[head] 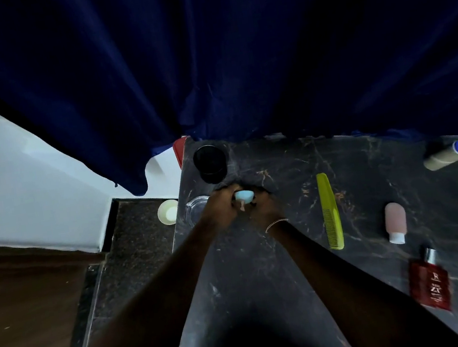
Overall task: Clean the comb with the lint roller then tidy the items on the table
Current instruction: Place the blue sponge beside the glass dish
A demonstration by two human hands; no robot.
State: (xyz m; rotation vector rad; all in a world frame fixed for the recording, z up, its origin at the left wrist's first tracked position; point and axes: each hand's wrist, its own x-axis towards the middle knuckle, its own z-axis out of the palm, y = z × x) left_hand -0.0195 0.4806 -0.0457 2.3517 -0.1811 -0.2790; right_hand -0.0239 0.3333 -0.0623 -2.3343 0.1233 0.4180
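A yellow-green comb [330, 212] lies flat on the dark marble table [294, 267], right of my hands. The lint roller [448, 154], with a pale roll and a blue handle, rests at the table's far right edge. My left hand [220, 206] and my right hand [265, 206] meet near the table's far left, both closed around a small light-blue object [244, 196]. What that object is I cannot tell. A thin bracelet circles my right wrist.
A black jar [210, 162] stands at the far left corner, with a clear glass [196, 210] just in front of it. A pink tube [395, 222] and a red perfume bottle [430, 282] lie at the right. A dark blue curtain [234, 55] hangs behind the table.
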